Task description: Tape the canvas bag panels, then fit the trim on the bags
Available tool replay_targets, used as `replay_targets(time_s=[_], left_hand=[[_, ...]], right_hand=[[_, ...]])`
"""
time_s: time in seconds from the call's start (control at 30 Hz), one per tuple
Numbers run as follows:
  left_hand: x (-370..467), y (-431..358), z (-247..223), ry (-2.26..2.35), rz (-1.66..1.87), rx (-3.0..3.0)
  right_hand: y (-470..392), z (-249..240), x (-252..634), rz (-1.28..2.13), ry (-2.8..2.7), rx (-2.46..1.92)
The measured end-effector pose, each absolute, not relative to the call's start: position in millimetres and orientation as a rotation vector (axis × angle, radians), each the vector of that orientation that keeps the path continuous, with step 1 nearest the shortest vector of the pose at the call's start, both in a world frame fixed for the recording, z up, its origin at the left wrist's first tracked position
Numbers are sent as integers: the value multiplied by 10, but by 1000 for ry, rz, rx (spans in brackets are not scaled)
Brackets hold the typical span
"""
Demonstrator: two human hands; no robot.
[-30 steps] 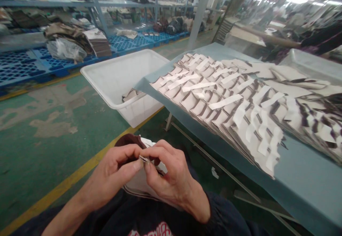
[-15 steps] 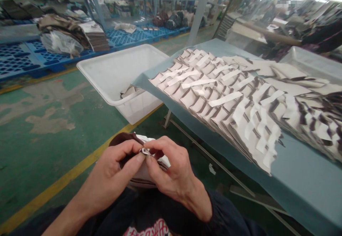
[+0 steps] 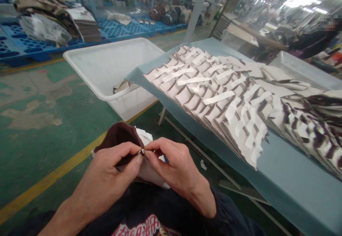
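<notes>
My left hand (image 3: 112,172) and my right hand (image 3: 176,170) meet over my lap, thumbs and forefingers pinched together. Between them they grip the edge of a fabric piece (image 3: 121,136), dark brown on one face and whitish on the other. A small whitish bit of the edge shows right at the fingertips; its detail is too small to make out. Behind my right fingers a white part of the cloth (image 3: 144,135) sticks up. The lower part of the piece lies against my dark top and is partly hidden by both hands.
To the right stands a table with a blue-grey cover (image 3: 283,179), bearing rows of overlapping pale fabric pieces (image 3: 192,93) with white strips. A white plastic tub (image 3: 128,102) stands beyond, some cloth inside. Blue pallets (image 3: 114,32) hold bundles at the back. A person (image 3: 315,43) is at far right.
The brown side of the fabric has opened out wider to the left of my fingers. Both hands keep their pinch at nearly the same spot. The view has shifted slightly.
</notes>
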State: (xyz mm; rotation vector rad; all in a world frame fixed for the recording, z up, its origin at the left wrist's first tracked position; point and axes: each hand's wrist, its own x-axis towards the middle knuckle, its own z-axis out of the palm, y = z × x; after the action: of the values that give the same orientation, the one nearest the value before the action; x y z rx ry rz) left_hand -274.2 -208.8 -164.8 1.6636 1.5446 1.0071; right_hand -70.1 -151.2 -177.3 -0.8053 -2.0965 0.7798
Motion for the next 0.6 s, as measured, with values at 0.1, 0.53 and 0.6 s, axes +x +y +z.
replay_targets(time_s=[0.1,0.53,0.6], left_hand=[[-2753,-2111,-1667,1531,1032,1603],[-2764,-2280,-1751,1671,1075,1657],[-2775,-2275,-1733,1550,1084,1514]], right_hand=[[-1551,-1823,-752,729,-2098,-807],[-1793,-1940,-1059,877,-1713,-895],[-1802,-1925,-1058,839,-1730,-885]])
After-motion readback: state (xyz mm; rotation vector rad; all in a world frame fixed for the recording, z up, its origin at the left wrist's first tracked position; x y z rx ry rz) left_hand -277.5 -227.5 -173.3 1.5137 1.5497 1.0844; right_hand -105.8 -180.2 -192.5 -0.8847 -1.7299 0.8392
